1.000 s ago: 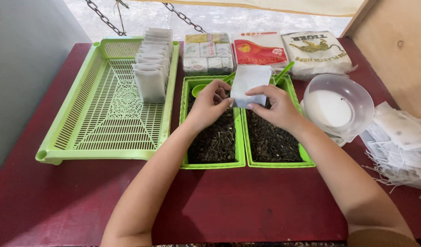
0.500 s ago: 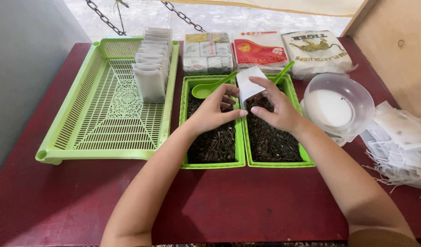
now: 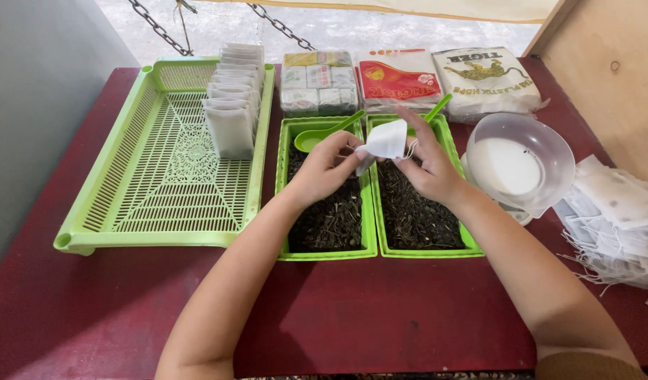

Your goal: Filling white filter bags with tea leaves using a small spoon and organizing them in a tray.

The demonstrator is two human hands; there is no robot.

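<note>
Over two small green plastic trays of dark loose tea leaves (image 3: 331, 218), a person holds a small white paper filter bag (image 3: 387, 138) between both hands. The left hand (image 3: 324, 169) pinches the bag's lower corner between thumb and fingertips, closed on the paper; the right hand (image 3: 429, 165) grips its far edge with thumb and forefinger, the other fingers raised and spread. The bag hangs just above the rim where the two trays meet, tilted, with a thin white string trailing at its right side.

A green plastic spoon (image 3: 324, 134) lies in the left tray, its bowl resting near the back wall; the handle of a second green spoon (image 3: 436, 107) pokes up from the right tray. To the left, a large green slotted plastic basket (image 3: 162, 183) carries a row of filled white bags (image 3: 232, 105) standing upright along its right side. A clear plastic bowl (image 3: 524, 165) and a loose heap of flat white bags (image 3: 619, 218) sit to the right on the dark red table (image 3: 380, 317).

Handling the bag well appears to call for a light pinch at the edges only, keeping it above the trays so that any spilled leaves fall back in.
</note>
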